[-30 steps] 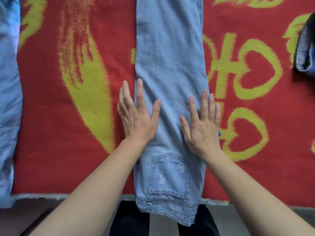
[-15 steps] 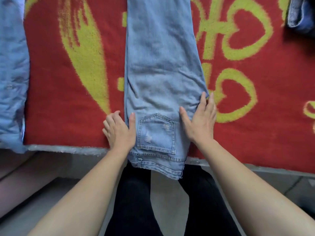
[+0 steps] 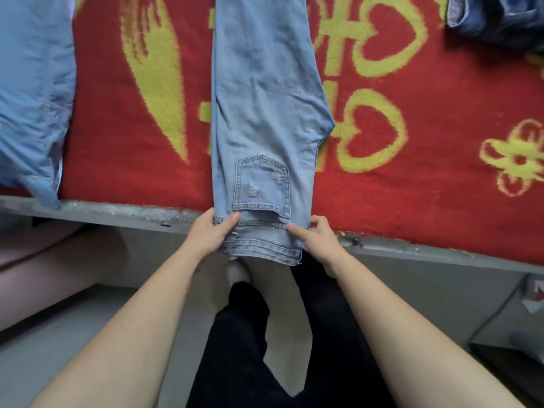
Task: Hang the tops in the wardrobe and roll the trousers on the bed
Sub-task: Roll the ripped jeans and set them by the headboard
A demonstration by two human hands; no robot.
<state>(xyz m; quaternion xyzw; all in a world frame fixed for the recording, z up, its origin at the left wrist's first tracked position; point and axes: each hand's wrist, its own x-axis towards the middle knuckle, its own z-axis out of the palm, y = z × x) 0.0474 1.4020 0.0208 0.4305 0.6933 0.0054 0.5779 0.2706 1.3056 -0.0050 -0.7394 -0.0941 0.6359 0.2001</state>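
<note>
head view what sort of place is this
Most likely a bedroom: a bed edge covered by a red and yellow blanket, light blue jeans laid flat on it, and a blue shirt lying at its left.

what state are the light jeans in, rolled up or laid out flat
Laid out flat, not rolled. The jeans stretch straight along the red blanket; the left hand and right hand pinch the waistband.

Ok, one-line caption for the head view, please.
Left hand and right hand pinch light-blue jeans at the waist, laid lengthwise on a red blanket, a blue shirt lying alongside.
</note>
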